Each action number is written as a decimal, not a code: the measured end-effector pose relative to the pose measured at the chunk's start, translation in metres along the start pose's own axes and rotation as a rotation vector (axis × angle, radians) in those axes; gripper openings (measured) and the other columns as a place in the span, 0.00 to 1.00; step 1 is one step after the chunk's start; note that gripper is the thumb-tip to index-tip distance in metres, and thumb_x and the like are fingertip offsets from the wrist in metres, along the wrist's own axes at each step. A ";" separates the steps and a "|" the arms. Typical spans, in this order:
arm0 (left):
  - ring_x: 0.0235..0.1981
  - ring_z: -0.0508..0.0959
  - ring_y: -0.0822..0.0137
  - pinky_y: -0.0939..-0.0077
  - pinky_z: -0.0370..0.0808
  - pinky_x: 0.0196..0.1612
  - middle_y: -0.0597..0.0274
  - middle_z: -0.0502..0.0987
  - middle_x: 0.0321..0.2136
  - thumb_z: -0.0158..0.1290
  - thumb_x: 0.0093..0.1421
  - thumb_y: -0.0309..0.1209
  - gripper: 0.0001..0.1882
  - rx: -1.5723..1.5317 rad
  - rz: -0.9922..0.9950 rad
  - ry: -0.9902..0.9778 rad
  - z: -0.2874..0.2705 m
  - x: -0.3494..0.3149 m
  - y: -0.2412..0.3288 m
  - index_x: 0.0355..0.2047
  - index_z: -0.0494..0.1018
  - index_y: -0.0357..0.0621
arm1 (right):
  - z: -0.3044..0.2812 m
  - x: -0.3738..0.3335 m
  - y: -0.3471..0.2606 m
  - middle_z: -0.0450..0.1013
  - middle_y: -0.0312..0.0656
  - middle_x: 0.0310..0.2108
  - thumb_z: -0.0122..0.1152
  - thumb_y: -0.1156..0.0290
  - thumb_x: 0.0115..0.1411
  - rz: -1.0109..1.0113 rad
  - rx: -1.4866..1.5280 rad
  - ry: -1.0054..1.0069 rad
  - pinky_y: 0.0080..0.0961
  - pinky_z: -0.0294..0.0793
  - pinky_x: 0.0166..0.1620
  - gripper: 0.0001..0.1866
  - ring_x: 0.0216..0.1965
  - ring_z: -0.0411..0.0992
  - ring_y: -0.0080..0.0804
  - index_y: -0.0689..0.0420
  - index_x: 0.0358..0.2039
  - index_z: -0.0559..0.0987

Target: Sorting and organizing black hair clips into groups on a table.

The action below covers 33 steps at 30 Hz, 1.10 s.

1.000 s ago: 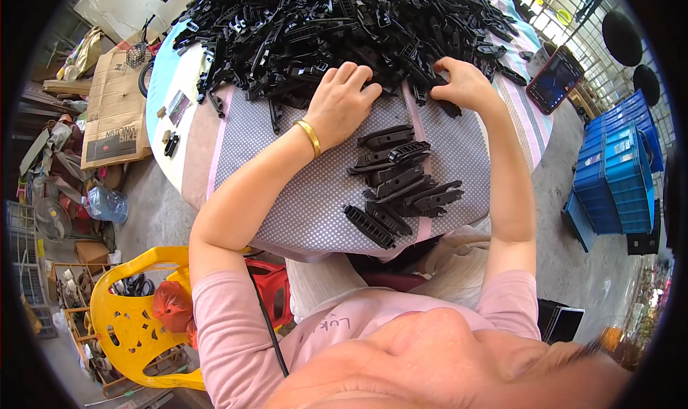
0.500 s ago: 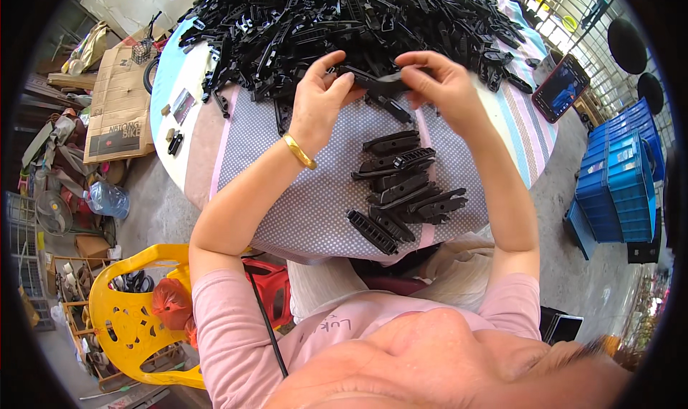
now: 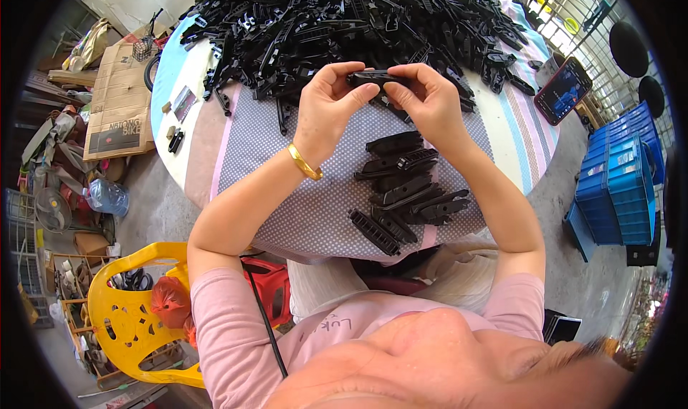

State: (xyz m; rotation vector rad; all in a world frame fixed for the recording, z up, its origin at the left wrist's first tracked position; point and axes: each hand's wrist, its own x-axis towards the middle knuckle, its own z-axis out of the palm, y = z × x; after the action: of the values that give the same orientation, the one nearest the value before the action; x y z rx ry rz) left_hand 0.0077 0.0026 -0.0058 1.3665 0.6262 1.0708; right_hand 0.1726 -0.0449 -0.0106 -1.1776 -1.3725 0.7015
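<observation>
Between both hands is a long black plastic part [image 3: 374,77], held level at the near side of a big heap of similar black parts [image 3: 337,22]. My left hand [image 3: 331,97], with a gold bangle at the wrist, pinches its left end between thumb and fingers. My right hand [image 3: 428,101] grips the right end the same way, thumb on the near face. The fingers hide both ends. Below the hands, on the dotted cloth, lies a smaller group of black parts [image 3: 408,187], some with ribbed sides.
A round table carries a striped, dotted tablecloth [image 3: 287,208]. A phone [image 3: 563,90] stands propped at the right edge. Blue crates [image 3: 620,187] are stacked on the floor to the right. At the left are a yellow plastic chair [image 3: 118,323] and a cardboard sheet [image 3: 118,104].
My hands have come closer together; the right moved left and slightly down. Both thumbs now press on the black part, which was tilted and partly blurred before.
</observation>
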 end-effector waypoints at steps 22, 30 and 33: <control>0.37 0.76 0.74 0.81 0.73 0.43 0.60 0.76 0.35 0.60 0.49 0.24 0.19 0.084 -0.242 -0.462 -0.008 0.004 0.010 0.41 0.70 0.35 | -0.077 0.019 -0.019 0.75 0.38 0.36 0.58 0.70 0.53 0.066 -0.211 -0.267 0.18 0.71 0.37 0.15 0.33 0.72 0.23 0.61 0.41 0.77; 0.41 0.73 0.67 0.73 0.72 0.45 0.59 0.76 0.40 0.54 0.56 0.29 0.12 0.371 -0.013 -0.521 -0.004 0.012 -0.010 0.40 0.75 0.41 | -0.106 0.018 -0.010 0.76 0.43 0.33 0.66 0.66 0.41 0.301 -1.108 -0.331 0.29 0.73 0.41 0.19 0.36 0.74 0.38 0.55 0.36 0.80; 0.49 0.65 0.58 0.67 0.67 0.51 0.60 0.70 0.47 0.57 0.47 0.27 0.21 1.210 0.687 -0.361 -0.002 0.022 -0.028 0.45 0.73 0.48 | -0.091 0.014 -0.002 0.75 0.46 0.32 0.66 0.68 0.40 0.162 -1.250 -0.315 0.29 0.72 0.39 0.18 0.35 0.74 0.38 0.58 0.35 0.79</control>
State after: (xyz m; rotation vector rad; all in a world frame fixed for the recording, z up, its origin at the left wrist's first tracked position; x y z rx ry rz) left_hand 0.0224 0.0262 -0.0281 2.9059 0.5387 0.8981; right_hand 0.2615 -0.0522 0.0131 -2.2159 -2.0801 0.0424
